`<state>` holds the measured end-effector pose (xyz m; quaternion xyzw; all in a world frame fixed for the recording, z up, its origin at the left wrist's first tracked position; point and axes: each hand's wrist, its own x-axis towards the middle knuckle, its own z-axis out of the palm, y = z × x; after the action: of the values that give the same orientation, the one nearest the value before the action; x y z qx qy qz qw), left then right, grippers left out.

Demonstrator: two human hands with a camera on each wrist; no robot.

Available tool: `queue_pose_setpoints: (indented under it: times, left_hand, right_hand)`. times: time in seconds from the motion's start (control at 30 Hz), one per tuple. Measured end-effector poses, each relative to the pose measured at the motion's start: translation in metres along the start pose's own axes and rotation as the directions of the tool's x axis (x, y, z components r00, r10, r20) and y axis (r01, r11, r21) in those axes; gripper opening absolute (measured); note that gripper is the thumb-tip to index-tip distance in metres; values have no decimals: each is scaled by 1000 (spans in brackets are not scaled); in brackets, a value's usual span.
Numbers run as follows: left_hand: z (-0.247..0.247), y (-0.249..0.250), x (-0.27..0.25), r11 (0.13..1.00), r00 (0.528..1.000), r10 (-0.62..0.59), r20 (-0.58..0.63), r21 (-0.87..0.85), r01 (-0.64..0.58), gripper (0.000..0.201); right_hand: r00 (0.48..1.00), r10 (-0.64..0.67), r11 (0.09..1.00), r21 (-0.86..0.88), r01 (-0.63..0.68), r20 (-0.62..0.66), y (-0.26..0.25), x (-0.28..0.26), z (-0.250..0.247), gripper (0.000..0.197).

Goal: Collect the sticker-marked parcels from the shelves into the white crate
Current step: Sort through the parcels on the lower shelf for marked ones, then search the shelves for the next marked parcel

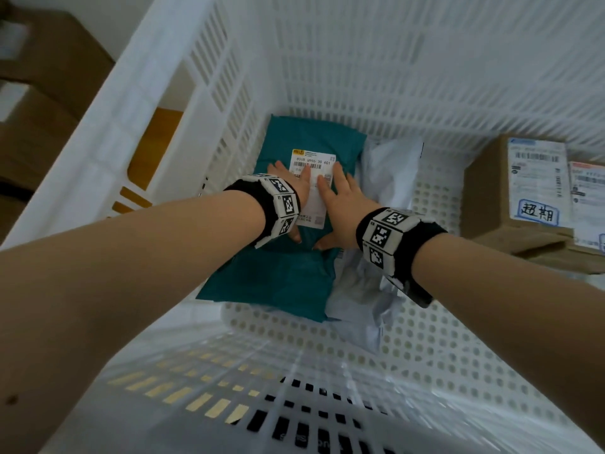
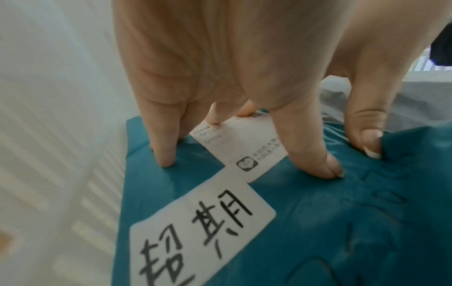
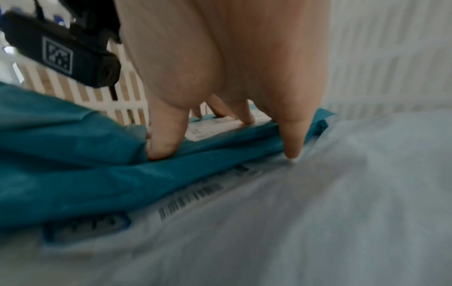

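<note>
Teal parcel (image 1: 278, 273) down in the white crate (image 1: 183, 103), half over a grey bag (image 1: 389, 172). Left hand (image 1: 296, 188) and right hand (image 1: 343, 208) flat on top, fingers (image 2: 164, 151) spread straight, pressing, gripping nothing.

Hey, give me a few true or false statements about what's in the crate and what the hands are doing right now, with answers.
1. Both hands, left hand and right hand, press on the teal parcel. True.
2. The teal parcel lies inside the white crate. True.
3. The teal parcel carries no handwritten sticker. False: the left wrist view shows a handwritten sticker on it.
4. The cardboard box sits under the teal parcel. False: it stands apart at the crate's right side.
5. A pale grey bag lies beside the teal parcel. True.
</note>
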<state>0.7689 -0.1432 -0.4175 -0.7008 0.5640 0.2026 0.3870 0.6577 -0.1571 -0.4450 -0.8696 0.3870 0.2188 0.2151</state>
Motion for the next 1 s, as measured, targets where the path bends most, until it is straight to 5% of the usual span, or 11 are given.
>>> queue_pose_setpoints:
  times: [0.1, 0.33, 0.63, 1.0]
  left_hand:
    - [-10, -8, -12, 999, 998, 46, -31, 7, -46, 133]
    - [-41, -15, -44, 984, 973, 151, -176, -71, -165, 66]
    - [-105, -17, -124, 929, 795, 202, -573, -146, -341, 38]
    - [-154, 7, -272, 867, 575, 222, -788, -110, -486, 32]
  right_hand:
    - [999, -17, 999, 48, 19, -41, 0, -6, -20, 116]
    - [987, 33, 999, 0, -34, -158, 5, -47, -86, 52]
    - [898, 167, 986, 82, -147, -406, 2, -138, -145, 37]
    - [727, 339, 940, 246, -237, -597, -9, -275, -190, 30]
